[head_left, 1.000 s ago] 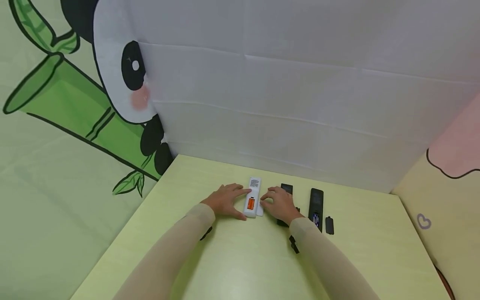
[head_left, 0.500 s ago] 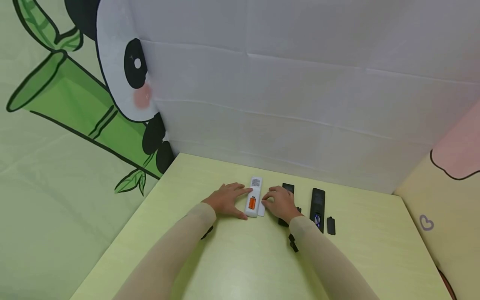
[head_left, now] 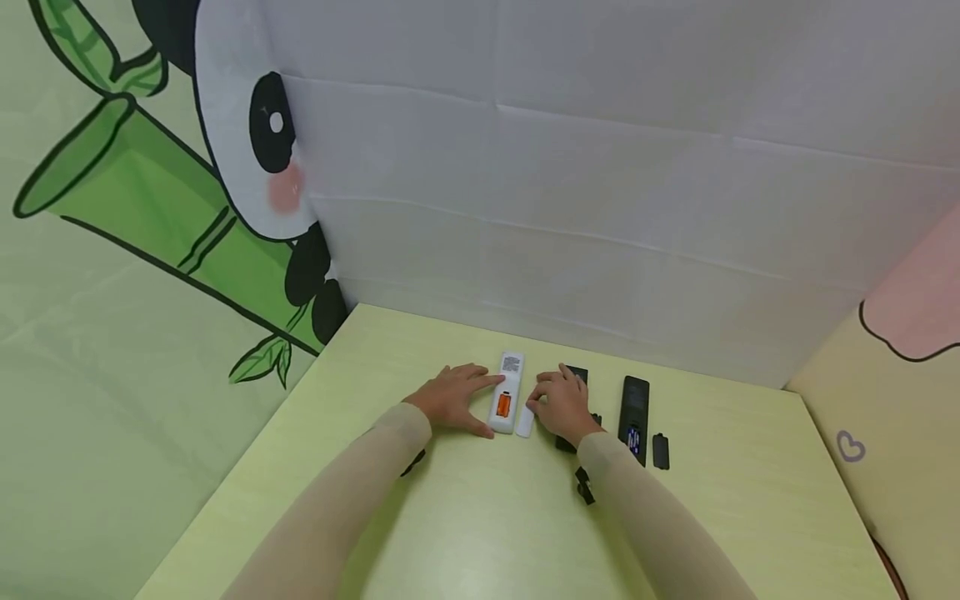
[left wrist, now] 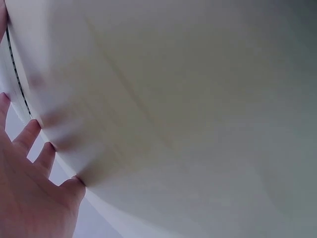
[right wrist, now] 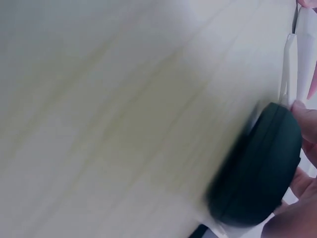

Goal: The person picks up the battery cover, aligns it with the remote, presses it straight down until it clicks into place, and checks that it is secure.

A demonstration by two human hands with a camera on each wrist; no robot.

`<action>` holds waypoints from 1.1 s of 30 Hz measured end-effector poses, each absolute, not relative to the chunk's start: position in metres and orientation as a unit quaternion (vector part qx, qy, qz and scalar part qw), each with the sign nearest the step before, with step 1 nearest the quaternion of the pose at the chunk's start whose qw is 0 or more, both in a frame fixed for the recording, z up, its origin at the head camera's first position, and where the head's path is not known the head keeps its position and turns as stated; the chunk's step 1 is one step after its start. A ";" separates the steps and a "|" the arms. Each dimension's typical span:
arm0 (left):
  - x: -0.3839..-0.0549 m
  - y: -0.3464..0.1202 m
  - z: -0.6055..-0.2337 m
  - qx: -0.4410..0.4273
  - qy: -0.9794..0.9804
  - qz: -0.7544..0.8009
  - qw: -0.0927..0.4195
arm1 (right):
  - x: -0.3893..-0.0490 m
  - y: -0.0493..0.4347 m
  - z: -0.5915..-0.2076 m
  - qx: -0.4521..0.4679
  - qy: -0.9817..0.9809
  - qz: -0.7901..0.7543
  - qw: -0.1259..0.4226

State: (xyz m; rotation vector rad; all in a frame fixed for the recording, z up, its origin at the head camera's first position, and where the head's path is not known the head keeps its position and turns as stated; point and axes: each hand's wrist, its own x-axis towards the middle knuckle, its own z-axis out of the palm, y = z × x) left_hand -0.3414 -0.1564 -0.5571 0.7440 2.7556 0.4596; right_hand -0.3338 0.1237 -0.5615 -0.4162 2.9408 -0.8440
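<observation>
A white remote control (head_left: 510,379) lies back up on the table, orange showing in its battery bay (head_left: 503,405). My left hand (head_left: 453,398) is at its left side, fingers spread, index finger on its edge and thumb by its lower end. In the left wrist view the left fingertips (left wrist: 77,182) rest on the tabletop. My right hand (head_left: 561,404) pinches the upper end of a white battery cover (head_left: 524,422), just right of the white remote. Beneath the right hand is a black remote (head_left: 577,374), its middle hidden; its dark rounded end (right wrist: 257,173) fills part of the right wrist view.
Farther right lies a second black remote (head_left: 634,400), its bay open with batteries (head_left: 633,440) inside. Beside it is a small black battery cover (head_left: 660,451). The pale yellow table (head_left: 465,533) meets a white cloth backdrop (head_left: 600,233) at the back.
The white battery cover has shifted slightly right, away from the white remote, with my right hand. A right finger has lifted. My left hand stays in place.
</observation>
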 end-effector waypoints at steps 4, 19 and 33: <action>-0.343 -0.157 -0.558 0.258 0.946 0.155 0.122 | -0.334 0.125 -0.560 -0.131 0.950 -0.282 0.029; -0.343 -0.157 -0.554 0.260 0.944 0.158 0.124 | -0.329 0.120 -0.551 -0.137 0.952 -0.274 -0.002; -0.341 -0.155 -0.551 0.258 0.944 0.159 0.130 | -0.329 0.115 -0.549 -0.155 0.942 -0.294 -0.044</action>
